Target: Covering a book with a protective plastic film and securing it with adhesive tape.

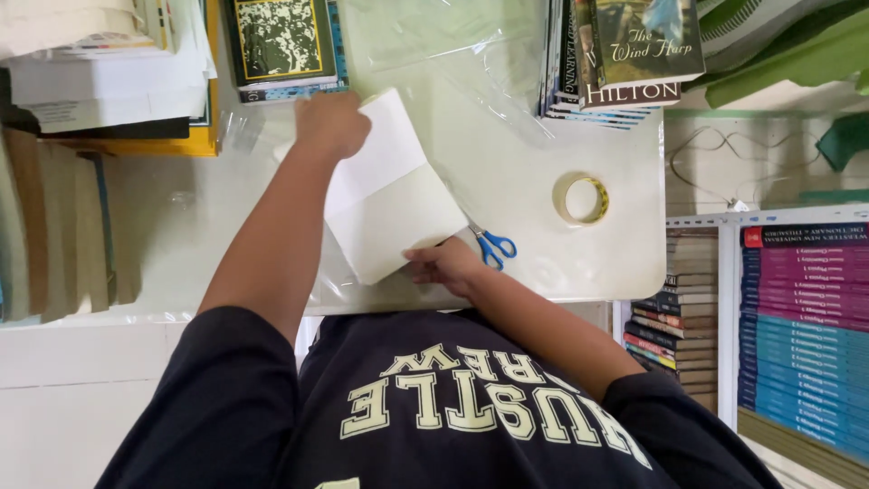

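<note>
So I've got this plain white book (391,195) lying tilted on the white counter (534,172), pretty much dead centre in front of me. My left hand (331,122) is pressing down on its far corner, fingers curled over so it looks loosely closed on the edge, not a real grab. My right hand (445,264) is down at the near edge of the book, fingertips touching it, and I honestly can't tell if it's pinching the cover or just resting there since the fingers are tucked out of sight.

There's a clear plastic sheet (471,54) spread under the book and running up toward the back of the counter. Blue-handled scissors (493,244) sit just beside my right hand, blades partly hidden under the book's corner. A roll of tape (580,199) lies flat off to the right, apart from everything.

Stuff crowding the edges: a stack of books (625,54) at the back right, another book with a yellow-framed cover (281,41) at the back left, and a pile of papers (100,72) on the far left. A shelf of pink and blue books (801,317) stands to my right below counter level.
</note>
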